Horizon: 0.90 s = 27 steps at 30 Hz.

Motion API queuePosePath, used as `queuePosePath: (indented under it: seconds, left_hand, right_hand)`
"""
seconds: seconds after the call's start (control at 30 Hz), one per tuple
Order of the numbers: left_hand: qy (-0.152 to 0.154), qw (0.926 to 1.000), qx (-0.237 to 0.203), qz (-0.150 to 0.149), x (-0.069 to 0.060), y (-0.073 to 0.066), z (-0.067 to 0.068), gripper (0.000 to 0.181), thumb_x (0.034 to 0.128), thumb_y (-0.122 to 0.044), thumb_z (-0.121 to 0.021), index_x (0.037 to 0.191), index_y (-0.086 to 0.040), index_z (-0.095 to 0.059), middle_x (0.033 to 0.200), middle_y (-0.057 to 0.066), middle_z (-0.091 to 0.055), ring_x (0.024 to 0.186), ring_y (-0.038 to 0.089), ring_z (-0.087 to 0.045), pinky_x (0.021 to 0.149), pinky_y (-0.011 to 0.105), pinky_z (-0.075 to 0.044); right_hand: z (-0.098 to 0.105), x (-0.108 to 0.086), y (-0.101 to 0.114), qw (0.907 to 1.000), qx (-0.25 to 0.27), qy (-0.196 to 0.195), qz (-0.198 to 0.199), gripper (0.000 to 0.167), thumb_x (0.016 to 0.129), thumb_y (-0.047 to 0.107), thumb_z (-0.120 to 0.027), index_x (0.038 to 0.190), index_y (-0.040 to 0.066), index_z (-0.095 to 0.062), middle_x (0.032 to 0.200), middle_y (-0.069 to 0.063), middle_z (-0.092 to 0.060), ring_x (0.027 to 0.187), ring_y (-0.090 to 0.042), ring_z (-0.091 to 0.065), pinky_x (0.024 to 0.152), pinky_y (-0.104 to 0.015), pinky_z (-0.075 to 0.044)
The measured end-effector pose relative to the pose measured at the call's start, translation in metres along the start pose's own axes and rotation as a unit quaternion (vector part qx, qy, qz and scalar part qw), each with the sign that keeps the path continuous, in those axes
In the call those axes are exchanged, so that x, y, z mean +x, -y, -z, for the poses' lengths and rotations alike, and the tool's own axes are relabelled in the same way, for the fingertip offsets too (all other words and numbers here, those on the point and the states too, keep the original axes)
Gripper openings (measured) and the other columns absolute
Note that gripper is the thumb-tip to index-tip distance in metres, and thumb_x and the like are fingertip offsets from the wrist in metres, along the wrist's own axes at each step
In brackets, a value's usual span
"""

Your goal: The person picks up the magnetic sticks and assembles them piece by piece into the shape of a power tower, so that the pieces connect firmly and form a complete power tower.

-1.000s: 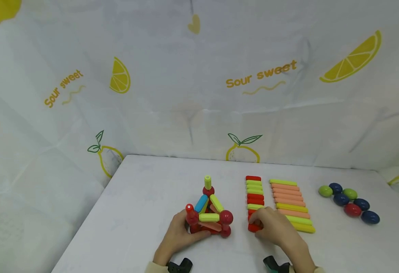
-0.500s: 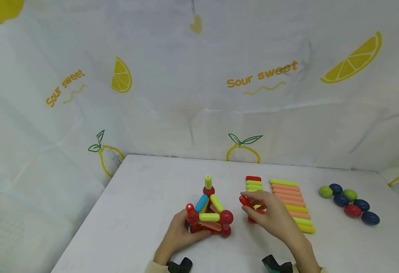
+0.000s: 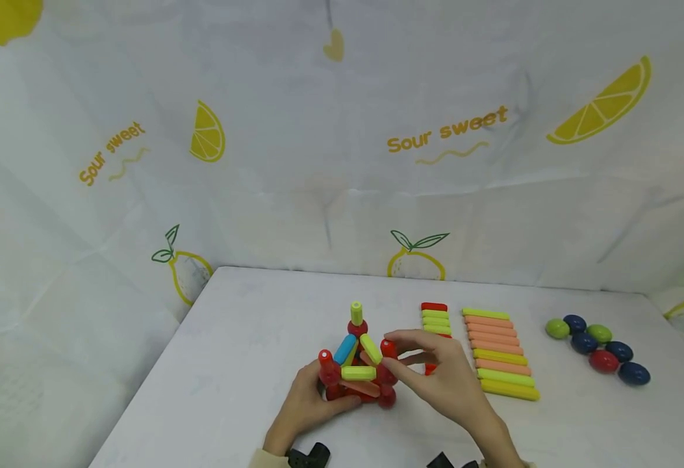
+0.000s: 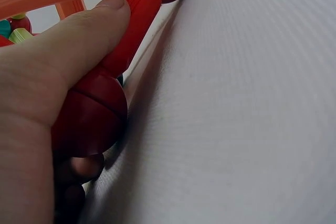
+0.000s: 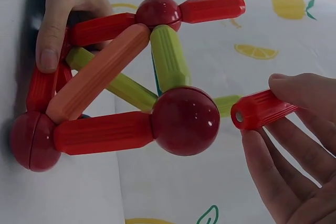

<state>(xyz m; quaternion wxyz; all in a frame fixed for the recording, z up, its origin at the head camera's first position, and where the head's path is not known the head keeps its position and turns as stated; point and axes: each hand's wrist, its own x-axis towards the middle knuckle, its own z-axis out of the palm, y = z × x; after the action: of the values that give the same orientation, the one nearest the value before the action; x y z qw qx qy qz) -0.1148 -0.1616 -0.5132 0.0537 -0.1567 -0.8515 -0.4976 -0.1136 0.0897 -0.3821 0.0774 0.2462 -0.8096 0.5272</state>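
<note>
A frame of magnetic building sticks and dark red balls (image 3: 358, 373) stands on the white table. My left hand (image 3: 305, 398) grips its lower left corner; in the left wrist view the thumb lies along a red stick (image 4: 137, 27) beside a red ball (image 4: 92, 116). My right hand (image 3: 449, 374) pinches a red magnetic stick (image 5: 265, 109) between thumb and fingers. Its silver-tipped end faces the upper front right ball (image 5: 186, 121), a small gap apart in the right wrist view. Upright sticks, one red (image 3: 325, 357) and one lime (image 3: 356, 313), top two other balls.
Right of the frame lies a column of short red and lime sticks (image 3: 435, 314), partly hidden by my right hand. Longer orange, yellow and lime sticks (image 3: 496, 342) lie beside it. Several blue, green and red balls (image 3: 604, 361) sit farther right. A lemon-print cloth (image 3: 295, 214) hangs behind.
My right hand has picked up a red stick from the short-stick column and carried it left to the frame's front right ball. My left hand keeps its grip in place.
</note>
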Motion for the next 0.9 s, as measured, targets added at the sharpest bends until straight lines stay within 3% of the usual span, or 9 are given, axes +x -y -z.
queuePosePath:
  seconds: [0.33, 0.9]
  left_hand:
    - [-0.004, 0.9999, 0.01, -0.006, 0.0008, -0.0011, 0.0007, 0.056, 0.0796, -0.045, -0.086, 0.129, -0.035, -0.062, 0.121, -0.02, -0.07, 0.108, 0.002, -0.066, 0.097, 0.027, -0.057]
    - [0.0, 1.0, -0.003, 0.004, 0.0002, -0.0022, 0.0004, 0.058, 0.0784, -0.04, -0.088, 0.13, -0.033, -0.061, 0.12, -0.02, -0.07, 0.108, 0.002, -0.067, 0.099, 0.028, -0.056]
  right_hand:
    - [-0.0036, 0.0005, -0.0002, 0.9988, 0.013, 0.028, -0.037, 0.028, 0.085, 0.013, -0.082, 0.111, 0.013, -0.073, 0.104, -0.002, -0.077, 0.091, -0.008, -0.072, 0.074, -0.019, -0.06]
    - [-0.0024, -0.0008, -0.0032, 0.9992, 0.008, 0.028, -0.026, 0.027, 0.085, 0.014, -0.083, 0.11, 0.014, -0.072, 0.101, 0.0, -0.077, 0.089, -0.005, -0.071, 0.074, -0.019, -0.06]
